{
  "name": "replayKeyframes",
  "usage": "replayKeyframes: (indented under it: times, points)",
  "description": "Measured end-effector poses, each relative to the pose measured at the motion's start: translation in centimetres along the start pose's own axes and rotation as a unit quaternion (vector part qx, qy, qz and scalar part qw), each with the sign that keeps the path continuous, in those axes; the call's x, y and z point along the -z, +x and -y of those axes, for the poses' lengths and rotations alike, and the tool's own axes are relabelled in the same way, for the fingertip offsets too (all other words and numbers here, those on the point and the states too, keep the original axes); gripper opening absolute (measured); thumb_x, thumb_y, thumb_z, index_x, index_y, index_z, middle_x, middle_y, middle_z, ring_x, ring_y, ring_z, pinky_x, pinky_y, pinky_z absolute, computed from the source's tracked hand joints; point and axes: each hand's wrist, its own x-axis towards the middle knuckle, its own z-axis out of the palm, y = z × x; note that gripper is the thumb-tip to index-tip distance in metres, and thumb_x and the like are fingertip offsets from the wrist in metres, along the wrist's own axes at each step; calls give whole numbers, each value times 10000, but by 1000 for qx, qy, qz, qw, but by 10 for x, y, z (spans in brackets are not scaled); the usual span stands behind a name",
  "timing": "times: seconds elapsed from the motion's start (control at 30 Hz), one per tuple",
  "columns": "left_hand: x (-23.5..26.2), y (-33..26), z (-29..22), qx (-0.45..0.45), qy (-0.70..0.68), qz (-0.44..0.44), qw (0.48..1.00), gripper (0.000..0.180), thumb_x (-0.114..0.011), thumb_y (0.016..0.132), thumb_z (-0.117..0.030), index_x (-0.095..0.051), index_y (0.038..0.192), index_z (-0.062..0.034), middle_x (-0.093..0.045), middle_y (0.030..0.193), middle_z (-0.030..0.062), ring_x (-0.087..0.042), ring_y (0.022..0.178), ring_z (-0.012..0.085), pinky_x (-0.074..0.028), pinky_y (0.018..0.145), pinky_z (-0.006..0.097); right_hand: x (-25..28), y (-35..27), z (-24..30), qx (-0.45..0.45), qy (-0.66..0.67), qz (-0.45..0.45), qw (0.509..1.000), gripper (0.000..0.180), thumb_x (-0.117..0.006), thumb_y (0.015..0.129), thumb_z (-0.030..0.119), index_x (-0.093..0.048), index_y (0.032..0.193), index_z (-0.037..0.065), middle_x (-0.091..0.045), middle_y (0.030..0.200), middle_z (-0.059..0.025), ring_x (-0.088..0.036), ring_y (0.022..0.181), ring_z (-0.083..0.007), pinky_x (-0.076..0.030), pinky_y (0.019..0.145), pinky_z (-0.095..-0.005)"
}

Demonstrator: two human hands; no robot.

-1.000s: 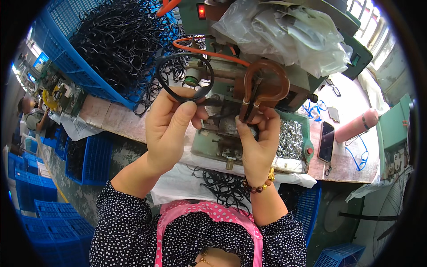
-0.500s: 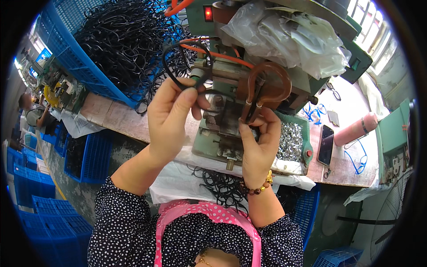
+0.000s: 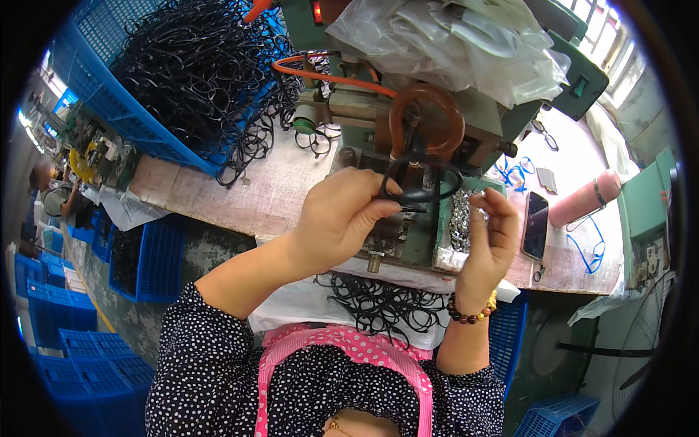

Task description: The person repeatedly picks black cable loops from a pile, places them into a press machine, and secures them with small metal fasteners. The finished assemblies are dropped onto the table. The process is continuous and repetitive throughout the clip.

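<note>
Black eyeglass frame (image 3: 422, 186) sits pinched at its left end between the thumb and fingers of the left hand (image 3: 342, 218), its long axis running left to right, just in front of the green press machine (image 3: 378, 138). Right hand (image 3: 495, 233) is at the frame's right end, fingers loosely curled; whether they touch it I cannot tell. Beyond the machine to the left stands a blue crate (image 3: 109, 109) heaped with more black frames.

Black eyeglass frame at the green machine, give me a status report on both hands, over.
Left hand pinching black eyeglass frame. Right hand open, fingertips at frame's right end. Frame held before green machine; nothing between them.
</note>
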Motion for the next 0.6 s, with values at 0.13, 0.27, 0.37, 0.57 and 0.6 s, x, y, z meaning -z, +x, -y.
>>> replayKeyframes:
  times: [0.13,0.27,0.37,0.57,0.6]
  points:
    - [-1,-2,4,-84,29,-16,996,152,-708,830,-57,-642,960,-12,-627,816,121,-585,707,337,-464,634,398,39,-1,-21,95,-172,-102,975,295,-557,943,-39,-584,1230,27,-636,1100,-54,-588,1023,-131,-438,866,-260]
    - [-2,-5,4,-61,28,-9,998,188,-725,816,-66,-635,972,-9,-638,839,124,-587,718,336,-466,641,395,62,-3,-49,-109,-128,-99,981,221,-584,934,-11,-628,1147,27,-635,1123,-73,-583,1066,-166,-438,949,-289]
    - [-1,-7,5,-67,32,-5,997,206,-734,808,-68,-633,977,-7,-641,848,125,-591,728,337,-470,648,394,66,-8,-53,82,-367,63,924,270,-639,847,-15,-649,1109,47,-640,1113,-114,-579,1101,-275,-431,980,-369]
    - [-1,-4,6,-103,62,-25,992,250,-746,794,-93,-635,1000,-3,-645,860,121,-597,729,327,-475,663,398,45,-4,-49,155,-491,131,847,97,-676,811,65,-631,894,50,-640,1113,-113,-492,1234,-377,-333,1076,-493]
    - [-3,-4,4,-95,50,-46,993,253,-744,799,-113,-638,1004,-9,-646,869,119,-598,752,322,-475,675,398,43,-2,-50,153,-477,128,856,90,-669,814,52,-626,893,42,-645,1093,-119,-506,1213,-377,-346,1060,-485]
